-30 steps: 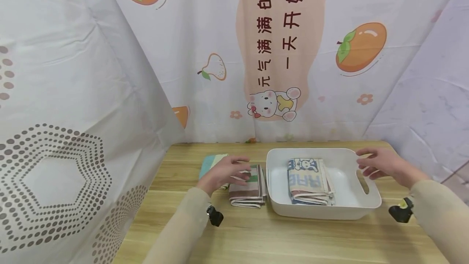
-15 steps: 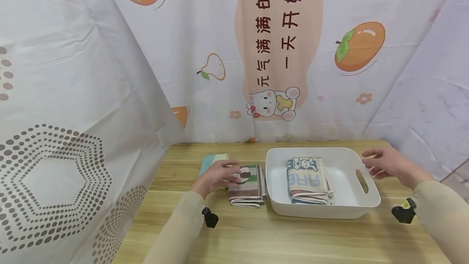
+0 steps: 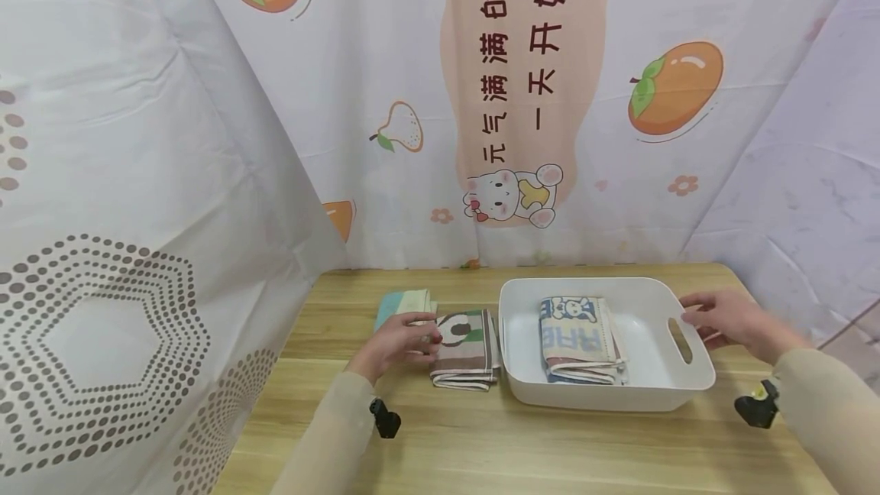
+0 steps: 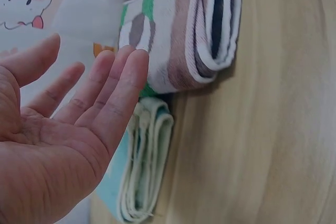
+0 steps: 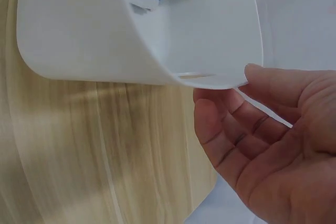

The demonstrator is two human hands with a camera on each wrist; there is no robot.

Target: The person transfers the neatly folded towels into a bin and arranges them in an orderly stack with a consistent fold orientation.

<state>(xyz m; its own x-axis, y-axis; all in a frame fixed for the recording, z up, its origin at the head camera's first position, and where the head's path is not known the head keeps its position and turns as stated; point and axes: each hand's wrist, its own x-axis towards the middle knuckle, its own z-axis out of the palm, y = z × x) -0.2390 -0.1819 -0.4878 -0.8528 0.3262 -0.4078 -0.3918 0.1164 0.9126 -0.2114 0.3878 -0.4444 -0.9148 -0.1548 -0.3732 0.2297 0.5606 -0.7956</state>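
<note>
A white plastic basket point(image 3: 598, 399) stands on the wooden table, a folded blue and beige towel point(image 3: 576, 336) with a bear print lying inside it. At its right end, my right hand point(image 3: 739, 321) pinches the rim; the right wrist view has the thumb at the rim and curled fingers against the outer wall. My left hand point(image 3: 399, 342), fingers loosely extended, hovers by the left side of a folded brown striped towel point(image 3: 467, 355). Behind that hand lies a folded blue and pale yellow towel point(image 3: 409, 302), partly hidden. The left wrist view shows nothing in the left palm.
The wooden table point(image 3: 522, 445) ends at a printed curtain point(image 3: 412, 182) at the back. White patterned cloth point(image 3: 227, 174) hangs on the left, and another pale cloth point(image 3: 804, 197) on the right. The brown striped towel lies close beside the basket's left end.
My left hand has drawn back left from over the brown striped towel, exposing more of it. My right hand drew slightly away, then came down onto the basket's right rim.
</note>
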